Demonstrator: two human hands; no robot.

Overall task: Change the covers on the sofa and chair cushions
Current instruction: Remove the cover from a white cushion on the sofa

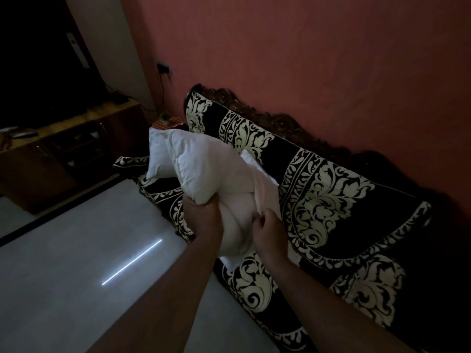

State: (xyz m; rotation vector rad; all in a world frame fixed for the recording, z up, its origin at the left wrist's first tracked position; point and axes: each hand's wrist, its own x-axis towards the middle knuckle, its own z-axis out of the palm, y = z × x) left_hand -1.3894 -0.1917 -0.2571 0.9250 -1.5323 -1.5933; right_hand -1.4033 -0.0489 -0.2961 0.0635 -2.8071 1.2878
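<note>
Dim room: above the patterned sofa [331, 200], left hand [201, 217] grips the white cushion [201, 164]; right hand [267, 225] pinches its pale cover [260, 189] (half on).

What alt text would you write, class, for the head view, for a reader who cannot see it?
Two bare hands work a white cushion above a black-and-cream patterned sofa: the left hand grips its lower corner, while the right hand pinches pale cover fabric. The room is dim, with a reddish wall.
</note>
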